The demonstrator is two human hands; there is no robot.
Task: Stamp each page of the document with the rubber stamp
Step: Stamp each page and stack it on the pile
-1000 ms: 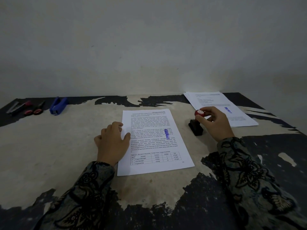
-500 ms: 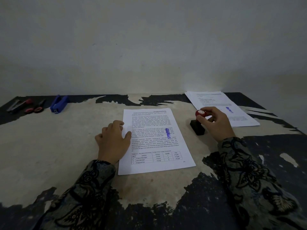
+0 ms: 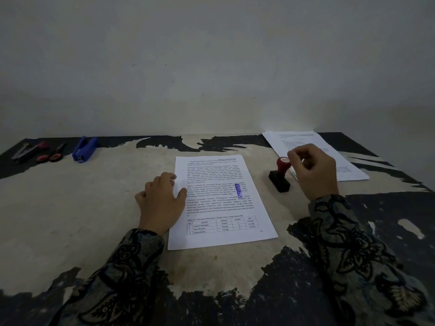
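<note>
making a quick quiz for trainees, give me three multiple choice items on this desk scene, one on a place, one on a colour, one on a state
1. Where does the rubber stamp stand?
A. on the centre page
B. on the table right of the centre page
C. beside the stapler

2. What colour is the stamped mark on the centre page?
A. blue
B. red
C. green

3. What is the left hand doing?
A. lifting the page
B. resting at the page's left edge
C. holding the scissors

Answers:
1. B, its black base sits on the bare table, the right hand at its red knob.
2. A, the mark reads in blue ink.
3. B, its fingers lie on the page edge.
</note>
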